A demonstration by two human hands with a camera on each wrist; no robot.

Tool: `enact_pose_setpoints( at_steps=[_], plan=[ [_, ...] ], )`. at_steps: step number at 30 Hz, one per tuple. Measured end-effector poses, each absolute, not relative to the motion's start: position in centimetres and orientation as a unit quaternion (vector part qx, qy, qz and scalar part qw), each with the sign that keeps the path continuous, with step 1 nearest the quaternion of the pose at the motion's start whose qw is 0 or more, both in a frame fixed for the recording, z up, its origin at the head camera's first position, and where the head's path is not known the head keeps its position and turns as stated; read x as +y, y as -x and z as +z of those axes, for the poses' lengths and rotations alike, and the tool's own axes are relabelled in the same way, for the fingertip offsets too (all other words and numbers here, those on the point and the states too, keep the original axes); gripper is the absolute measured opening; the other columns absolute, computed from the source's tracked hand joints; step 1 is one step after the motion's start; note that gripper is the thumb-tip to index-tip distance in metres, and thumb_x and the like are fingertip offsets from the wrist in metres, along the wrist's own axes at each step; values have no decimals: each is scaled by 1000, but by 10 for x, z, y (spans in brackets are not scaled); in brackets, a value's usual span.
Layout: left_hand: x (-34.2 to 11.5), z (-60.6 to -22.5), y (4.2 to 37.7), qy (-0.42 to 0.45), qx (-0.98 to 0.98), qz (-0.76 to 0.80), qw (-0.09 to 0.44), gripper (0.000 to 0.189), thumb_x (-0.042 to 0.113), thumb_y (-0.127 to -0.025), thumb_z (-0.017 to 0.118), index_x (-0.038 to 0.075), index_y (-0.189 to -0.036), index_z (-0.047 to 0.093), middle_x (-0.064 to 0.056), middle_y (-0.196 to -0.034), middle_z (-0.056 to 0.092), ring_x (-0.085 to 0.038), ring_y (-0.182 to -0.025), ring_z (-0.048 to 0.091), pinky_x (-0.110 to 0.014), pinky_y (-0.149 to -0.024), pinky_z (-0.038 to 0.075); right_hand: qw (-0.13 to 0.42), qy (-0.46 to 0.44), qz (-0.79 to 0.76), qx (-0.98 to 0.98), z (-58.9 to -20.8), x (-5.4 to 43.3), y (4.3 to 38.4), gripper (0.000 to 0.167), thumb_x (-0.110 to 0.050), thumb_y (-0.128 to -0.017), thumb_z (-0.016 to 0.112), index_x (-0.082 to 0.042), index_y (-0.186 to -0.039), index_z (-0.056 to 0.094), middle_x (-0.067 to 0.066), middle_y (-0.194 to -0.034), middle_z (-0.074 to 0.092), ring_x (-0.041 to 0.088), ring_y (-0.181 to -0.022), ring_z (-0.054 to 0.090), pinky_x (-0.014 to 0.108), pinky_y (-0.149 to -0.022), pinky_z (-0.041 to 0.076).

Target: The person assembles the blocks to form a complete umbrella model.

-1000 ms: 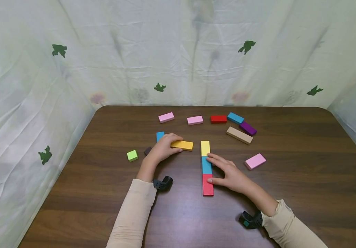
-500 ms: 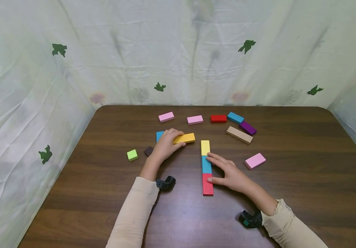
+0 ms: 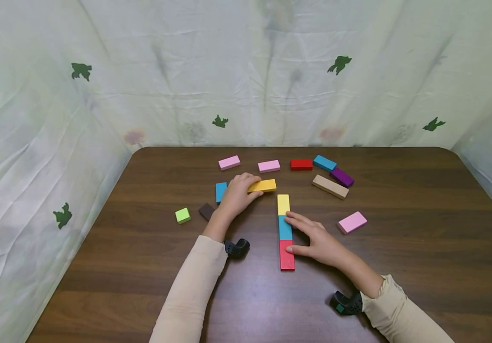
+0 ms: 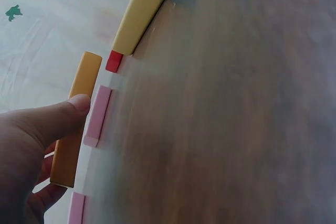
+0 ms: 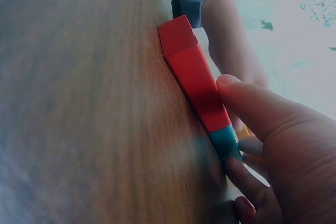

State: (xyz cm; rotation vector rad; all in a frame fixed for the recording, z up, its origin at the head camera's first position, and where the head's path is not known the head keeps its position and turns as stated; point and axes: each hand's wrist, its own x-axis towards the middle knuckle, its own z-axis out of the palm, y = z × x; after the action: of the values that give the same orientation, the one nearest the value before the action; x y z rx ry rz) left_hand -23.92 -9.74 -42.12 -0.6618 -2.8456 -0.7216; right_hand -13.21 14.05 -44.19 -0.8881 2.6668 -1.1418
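In the head view my left hand [image 3: 239, 193] pinches an orange-yellow wooden block [image 3: 264, 186] between thumb and fingers; the left wrist view shows the thumb flat across this block [image 4: 76, 121]. A straight row lies on the table, made of a yellow block [image 3: 283, 205], a blue block [image 3: 285, 227] and a red block [image 3: 287, 257], end to end. My right hand [image 3: 320, 240] rests along the row's right side. Its thumb touches the red block [image 5: 197, 87] and its fingertips reach the blue block [image 5: 226, 144], without closing round either.
Behind the hands lie two pink blocks [image 3: 229, 163], a red block [image 3: 301, 165], a blue block [image 3: 325, 163], a purple block [image 3: 342, 177] and a beige block [image 3: 330, 186]. Another pink block [image 3: 352, 222] is at right. Left are blue [image 3: 221, 192], dark [image 3: 206, 211] and green [image 3: 183, 215] blocks.
My left hand has carried the orange-yellow block away from me and to the right, towards the row's far end, uncovering more of the dark and blue blocks. The right hand stays put.
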Motion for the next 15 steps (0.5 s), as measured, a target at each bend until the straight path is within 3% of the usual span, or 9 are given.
enact_pose_setpoints(
  at_steps=[15],
  plan=[
    [-85,-428,247,206,-949,-234,34,37,29,-84,63,12,-117,61,-5,-111,56,-22,-101,47,-36,-89,36,54,291,-375,879,-442,140,132,71,-47,-79,64,-13,-136,41,3,-142,32,22,-127,30,51,-97,21]
  ],
)
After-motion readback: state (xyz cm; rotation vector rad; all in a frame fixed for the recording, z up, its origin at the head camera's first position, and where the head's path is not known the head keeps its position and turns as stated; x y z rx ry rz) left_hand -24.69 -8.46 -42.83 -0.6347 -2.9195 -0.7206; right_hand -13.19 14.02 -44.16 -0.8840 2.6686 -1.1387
